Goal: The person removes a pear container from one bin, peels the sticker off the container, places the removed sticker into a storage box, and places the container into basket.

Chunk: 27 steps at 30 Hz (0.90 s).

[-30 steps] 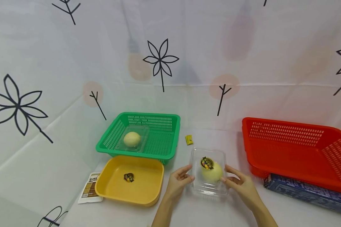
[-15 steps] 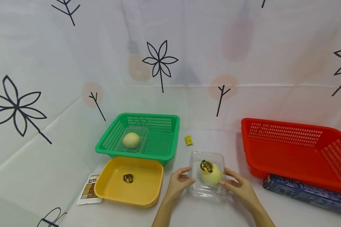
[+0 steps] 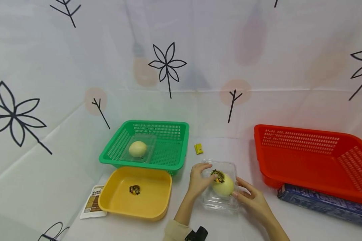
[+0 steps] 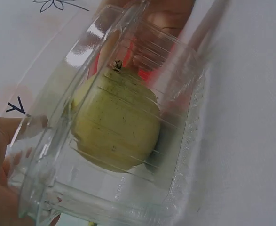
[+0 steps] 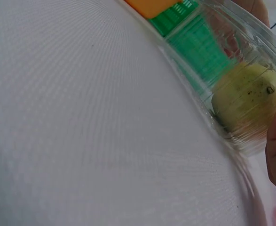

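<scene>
A clear plastic clamshell box (image 3: pixel 218 201) with its lid down lies on the white table. Inside is a round yellow-green fruit (image 4: pixel 116 122) with a short dark stem. On the lid over the fruit is a round black-and-gold sticker (image 3: pixel 218 176). My left hand (image 3: pixel 200 179) is over the lid's left part, its thumb at the sticker and its forefinger near the far edge. My right hand (image 3: pixel 253 199) holds the box's right side, thumb on the near part and forefinger along the edge. Its lower fingers are partly hidden.
A green basket (image 3: pixel 172 162) holds another boxed fruit (image 3: pixel 137 149). Before it is a yellow tray (image 3: pixel 151 209) with a loose sticker (image 3: pixel 134 190). A white-brown packet (image 3: pixel 93 204), small yellow sachet (image 3: pixel 198 149), red basket (image 3: pixel 301 167) and long blue box (image 3: pixel 322 202) lie around.
My left hand has moved from the box's left side up and right onto the lid, thumb reaching the sticker. My right hand keeps its place at the box's right side.
</scene>
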Tool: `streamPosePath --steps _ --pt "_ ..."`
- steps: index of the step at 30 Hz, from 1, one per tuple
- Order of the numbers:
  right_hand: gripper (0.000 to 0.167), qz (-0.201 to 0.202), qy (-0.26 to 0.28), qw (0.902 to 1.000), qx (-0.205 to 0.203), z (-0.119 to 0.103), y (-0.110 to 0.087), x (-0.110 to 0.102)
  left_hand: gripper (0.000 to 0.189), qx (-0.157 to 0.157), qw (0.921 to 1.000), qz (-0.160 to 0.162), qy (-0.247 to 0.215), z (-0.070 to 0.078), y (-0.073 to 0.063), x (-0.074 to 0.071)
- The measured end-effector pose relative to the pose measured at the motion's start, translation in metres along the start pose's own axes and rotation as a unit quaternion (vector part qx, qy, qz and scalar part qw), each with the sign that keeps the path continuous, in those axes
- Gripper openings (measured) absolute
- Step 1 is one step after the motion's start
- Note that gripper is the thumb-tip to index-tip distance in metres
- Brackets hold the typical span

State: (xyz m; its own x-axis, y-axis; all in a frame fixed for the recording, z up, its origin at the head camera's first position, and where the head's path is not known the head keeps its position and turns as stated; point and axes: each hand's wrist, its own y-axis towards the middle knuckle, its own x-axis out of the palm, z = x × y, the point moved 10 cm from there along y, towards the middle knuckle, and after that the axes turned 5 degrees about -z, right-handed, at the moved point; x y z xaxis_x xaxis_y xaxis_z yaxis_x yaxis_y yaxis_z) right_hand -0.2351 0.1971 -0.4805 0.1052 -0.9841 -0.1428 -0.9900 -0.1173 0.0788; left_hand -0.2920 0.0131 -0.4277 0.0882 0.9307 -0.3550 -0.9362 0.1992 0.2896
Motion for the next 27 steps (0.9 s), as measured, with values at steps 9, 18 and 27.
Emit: streamPosePath --steps 9,18,27 --pt "0.059 -0.007 0.01 0.9999 -0.001 0.002 0.001 0.002 0.043 0.02 0.9957 -0.013 0.09 -0.003 0.007 0.011" --pt "0.059 -0.006 0.007 1.0 0.001 0.002 0.001 0.001 0.036 0.055 0.9897 -0.013 0.131 -0.001 0.005 0.014" --pt "0.06 -0.01 0.004 0.9999 0.01 0.002 0.002 0.002 0.027 0.061 0.9902 -0.009 0.126 0.001 0.003 0.012"
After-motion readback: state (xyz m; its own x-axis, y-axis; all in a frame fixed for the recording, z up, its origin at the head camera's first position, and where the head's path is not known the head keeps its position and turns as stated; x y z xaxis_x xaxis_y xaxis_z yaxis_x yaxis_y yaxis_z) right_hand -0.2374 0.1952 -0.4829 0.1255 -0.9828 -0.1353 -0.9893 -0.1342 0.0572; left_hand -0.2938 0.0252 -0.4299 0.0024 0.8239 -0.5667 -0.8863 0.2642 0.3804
